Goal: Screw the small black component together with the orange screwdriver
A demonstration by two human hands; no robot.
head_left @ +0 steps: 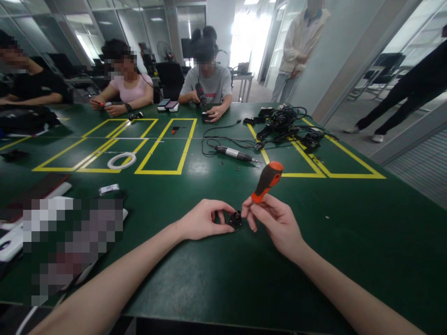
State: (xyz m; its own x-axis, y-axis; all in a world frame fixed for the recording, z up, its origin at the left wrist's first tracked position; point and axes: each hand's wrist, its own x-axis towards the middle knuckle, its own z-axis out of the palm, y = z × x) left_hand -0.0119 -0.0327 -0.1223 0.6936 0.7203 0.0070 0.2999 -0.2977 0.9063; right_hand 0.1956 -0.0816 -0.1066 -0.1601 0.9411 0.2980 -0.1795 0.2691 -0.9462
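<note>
Between the thumb and fingers of my left hand (206,219) is a small round black part (236,221) with a short upright tube on top, resting on the green table (195,279). My right hand (275,223) grips a screwdriver (268,180) with an orange and black handle, which tilts up and to the right above the fingers. The screwdriver's lower end is hidden by the right hand. The right fingertips are close to the black part's right side; I cannot tell whether they touch it.
Farther off lie an electric screwdriver (235,153), tangled black cables (284,123) and a white ring-shaped roll (121,160). Yellow tape (159,172) marks rectangles. White devices (63,188) stand at left. Across the table, a person (209,83) holds a power drill (200,95).
</note>
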